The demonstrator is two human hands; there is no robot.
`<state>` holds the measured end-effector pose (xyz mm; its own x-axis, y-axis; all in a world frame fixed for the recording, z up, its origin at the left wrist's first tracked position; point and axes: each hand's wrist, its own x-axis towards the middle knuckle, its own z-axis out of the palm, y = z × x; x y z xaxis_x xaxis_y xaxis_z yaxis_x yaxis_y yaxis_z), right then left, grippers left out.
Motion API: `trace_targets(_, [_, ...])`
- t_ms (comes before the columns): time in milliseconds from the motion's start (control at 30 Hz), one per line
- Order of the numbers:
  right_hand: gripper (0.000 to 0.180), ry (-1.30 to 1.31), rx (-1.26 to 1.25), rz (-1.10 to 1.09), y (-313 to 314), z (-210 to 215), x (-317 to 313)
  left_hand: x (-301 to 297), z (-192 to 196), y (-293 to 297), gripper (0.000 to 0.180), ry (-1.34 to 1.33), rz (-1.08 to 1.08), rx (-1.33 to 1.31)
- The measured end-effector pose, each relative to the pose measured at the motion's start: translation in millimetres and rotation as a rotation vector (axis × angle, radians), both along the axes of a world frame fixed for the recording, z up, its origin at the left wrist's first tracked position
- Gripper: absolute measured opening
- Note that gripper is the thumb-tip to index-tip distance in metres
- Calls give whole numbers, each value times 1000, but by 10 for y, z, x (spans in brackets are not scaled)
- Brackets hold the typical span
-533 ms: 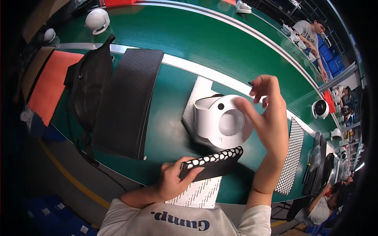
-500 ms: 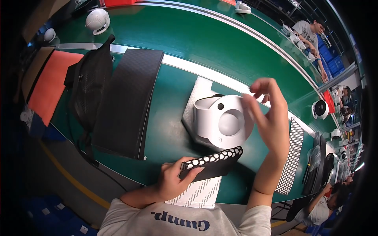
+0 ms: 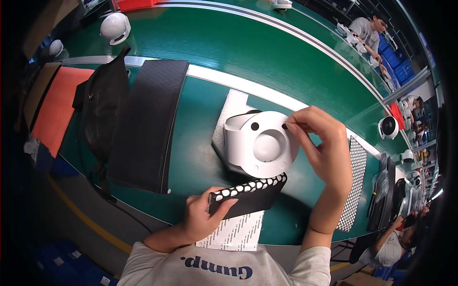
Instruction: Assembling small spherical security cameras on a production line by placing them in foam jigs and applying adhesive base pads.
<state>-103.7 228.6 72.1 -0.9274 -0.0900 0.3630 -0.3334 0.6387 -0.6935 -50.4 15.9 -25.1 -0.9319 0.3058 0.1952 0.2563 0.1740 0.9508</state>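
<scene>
My left hand grips a bent black sheet of stick-on round pads, its upper edge dotted with white circles. Behind it lies a white plastic device, its round base turned up and a circular recess in the middle. One black round pad is stuck near the upper left of that base. At the upper right, the fingertips of my right hand are pinched together at a second black round pad, partly covered by them. Under the device is a pale foam piece.
Left of the device lie a stack of black sheets, a black bag and an orange sheet. A white-dotted sheet lies right of my forearm. Beyond runs a green conveyor with white devices; a co-worker works across it.
My right hand, blurred and with fingers apart beside the base, has closed its fingertips at the upper right. A second black pad now shows there. My left hand keeps its hold.
</scene>
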Motion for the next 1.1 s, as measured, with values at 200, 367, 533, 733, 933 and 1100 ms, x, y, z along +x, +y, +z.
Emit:
trace_targets(200, [26, 329, 661, -235, -225, -160, 202, -7, 15, -1, 17, -6, 18, -14])
trace_targets(367, [29, 45, 465, -63, -90, 0, 214, -29, 34, -45, 16, -9, 21, 1])
trace_targets(533, [20, -44, -188, -18, 28, -216, -70, -70, 93, -49, 26, -61, -40, 156])
trace_targets(733, [12, -293, -574, 20, 49, -244, -206, -112, 148, -88, 26, -68, -102, 245])
trace_targets(933, [43, 259, 82, 57, -98, 22, 439, -57, 96, -110, 16, -187, 26, 422])
trace_targets(1100, [48, -61, -127, 197, -236, -270, 662, -41, 50, -79, 15, -519, 70, 741])
